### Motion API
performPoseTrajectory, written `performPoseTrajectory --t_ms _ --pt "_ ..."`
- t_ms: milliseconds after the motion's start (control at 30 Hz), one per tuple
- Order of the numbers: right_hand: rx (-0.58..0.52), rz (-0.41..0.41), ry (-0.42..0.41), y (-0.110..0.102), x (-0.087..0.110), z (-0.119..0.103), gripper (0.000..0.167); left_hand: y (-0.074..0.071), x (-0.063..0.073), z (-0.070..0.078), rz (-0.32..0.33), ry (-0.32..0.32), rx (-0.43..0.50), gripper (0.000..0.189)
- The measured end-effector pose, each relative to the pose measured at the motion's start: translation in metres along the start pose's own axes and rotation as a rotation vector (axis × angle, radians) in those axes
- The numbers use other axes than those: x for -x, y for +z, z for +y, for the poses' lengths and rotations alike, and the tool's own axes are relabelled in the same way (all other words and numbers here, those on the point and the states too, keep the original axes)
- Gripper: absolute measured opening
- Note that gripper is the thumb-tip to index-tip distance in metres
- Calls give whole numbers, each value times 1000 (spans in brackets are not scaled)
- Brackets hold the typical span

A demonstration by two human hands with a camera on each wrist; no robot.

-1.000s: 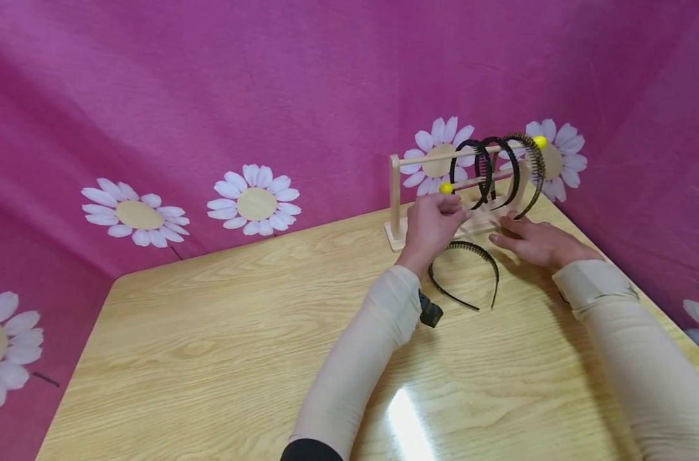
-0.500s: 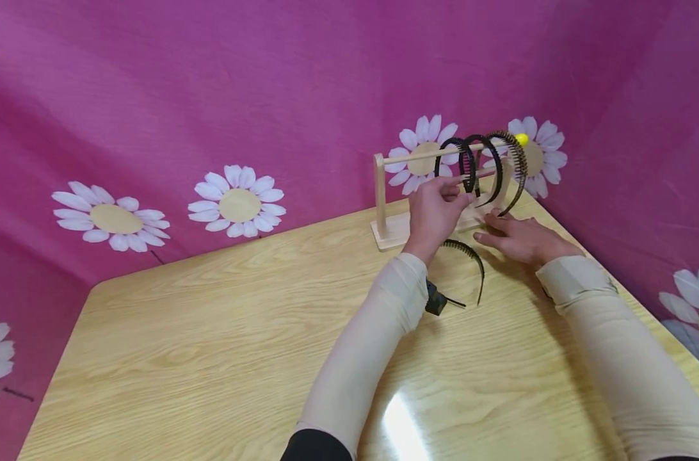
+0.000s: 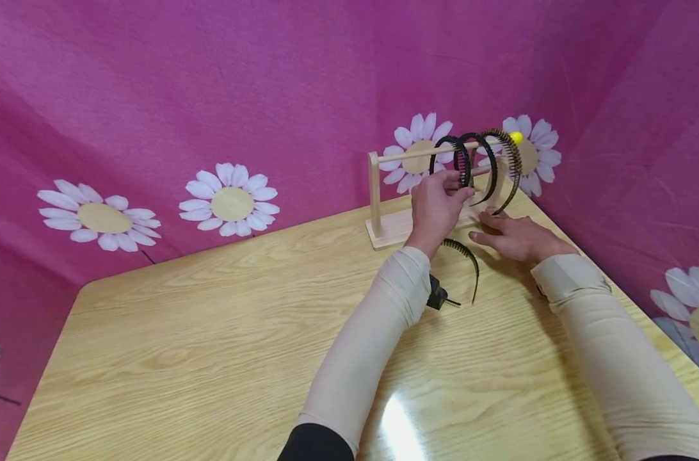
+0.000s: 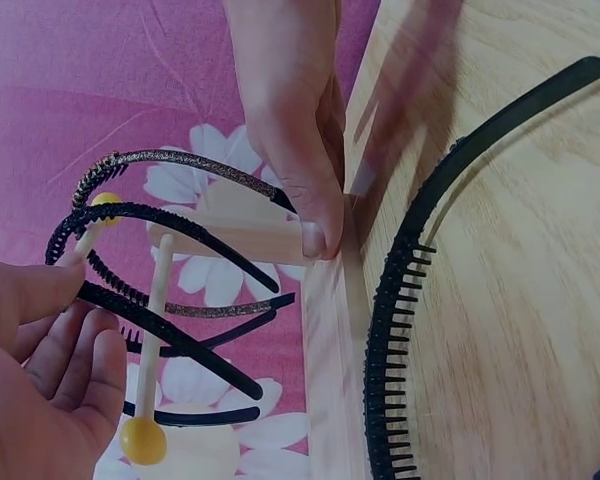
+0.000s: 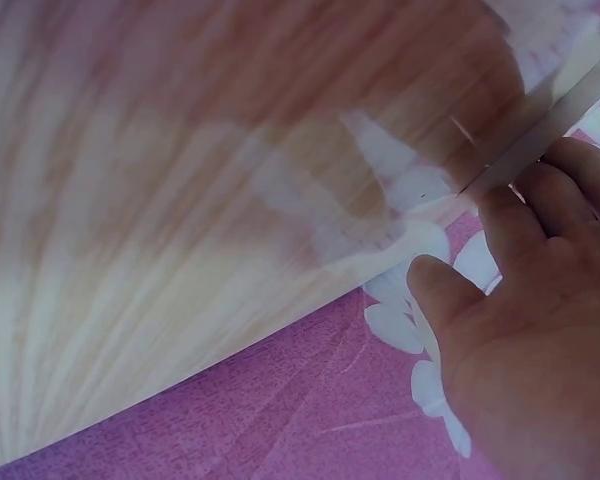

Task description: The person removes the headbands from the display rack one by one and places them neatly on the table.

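Note:
Three toothed headbands hang on the upper rod of a wooden rack (image 3: 375, 195): two black ones and a brown speckled headband (image 3: 513, 160) at the right end. My left hand (image 3: 436, 206) is at the leftmost one, and in the left wrist view thumb and fingers pinch this black headband (image 4: 185, 338) along its band. At the right end of the rack's base (image 4: 325, 370), my right hand (image 3: 519, 237) rests with fingers extended, fingertips touching the wood. Another black toothed headband (image 3: 469, 256) lies on the table in front of the rack, partly hidden by my left wrist.
The wooden table (image 3: 240, 333) stretches away to the left. A pink curtain with white flowers (image 3: 303, 96) hangs close behind the rack and along the right edge. Yellow knobs (image 4: 142, 440) tip the rods. A black wrist camera (image 3: 437, 294) sits beneath my left sleeve.
My left hand has moved up and right, from beside the lower rod's yellow knob to the leftmost hanging headband. My right hand stays at the base. The head view has shifted slightly.

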State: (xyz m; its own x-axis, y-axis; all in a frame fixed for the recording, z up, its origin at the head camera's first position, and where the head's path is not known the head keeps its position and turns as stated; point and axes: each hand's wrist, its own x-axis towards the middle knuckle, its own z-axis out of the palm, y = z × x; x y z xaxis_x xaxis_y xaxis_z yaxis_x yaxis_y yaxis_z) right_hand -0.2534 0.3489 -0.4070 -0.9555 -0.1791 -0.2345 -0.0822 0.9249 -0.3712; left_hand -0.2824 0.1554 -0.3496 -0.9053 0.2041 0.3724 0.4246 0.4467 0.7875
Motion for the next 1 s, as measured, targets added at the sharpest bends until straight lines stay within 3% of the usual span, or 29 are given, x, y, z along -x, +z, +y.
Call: performPoseTrajectory --t_ms 367,667,1000 --pt "13 0 -1 -1 1 -1 90 1 0 3 19 -29 12 26" --pt "14 5 9 -1 1 -1 91 -1 -1 5 35 -5 -12 24" --pt "16 -3 12 0 1 -1 91 -10 -2 13 63 10 49 24"
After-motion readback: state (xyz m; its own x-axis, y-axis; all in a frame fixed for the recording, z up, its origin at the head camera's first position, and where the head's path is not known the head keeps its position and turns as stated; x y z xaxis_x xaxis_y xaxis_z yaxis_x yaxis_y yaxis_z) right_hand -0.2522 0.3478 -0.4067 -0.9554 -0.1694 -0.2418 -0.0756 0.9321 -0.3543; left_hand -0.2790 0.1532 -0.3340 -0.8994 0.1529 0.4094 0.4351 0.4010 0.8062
